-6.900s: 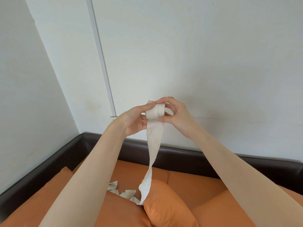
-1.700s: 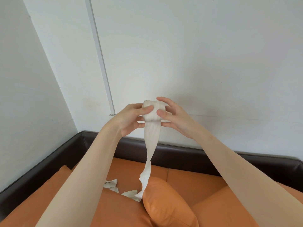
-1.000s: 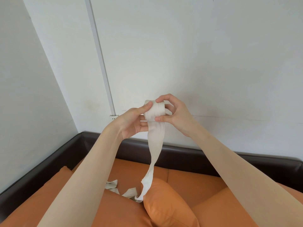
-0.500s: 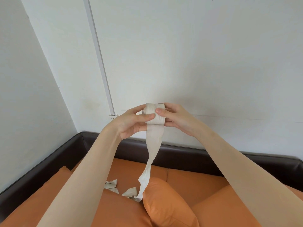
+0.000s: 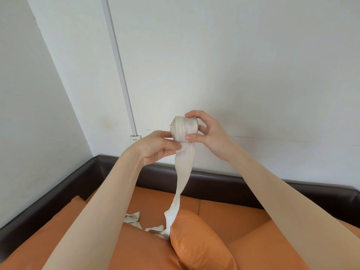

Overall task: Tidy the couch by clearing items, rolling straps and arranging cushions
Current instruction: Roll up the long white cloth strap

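A cream fabric strap (image 5: 182, 178) is partly wound into a thick roll (image 5: 184, 128) held up in front of the white wall. My right hand (image 5: 209, 133) grips the roll, fingers over its top and thumb under it. My left hand (image 5: 155, 148) pinches the strap just below the roll. The loose tail hangs down to the couch and ends in crumpled loops (image 5: 148, 227) between two orange cushions.
An orange cushion (image 5: 196, 242) lies below my hands, another orange cushion (image 5: 64, 227) lies at the left. The couch has orange seat pads (image 5: 229, 213) and a dark brown frame (image 5: 214, 182). A white cable duct (image 5: 118, 61) runs down the wall to a socket (image 5: 135, 137).
The roll has grown thicker over the frames. In the last half second my right hand turned over the roll's top and my left hand slid down onto the hanging strap.
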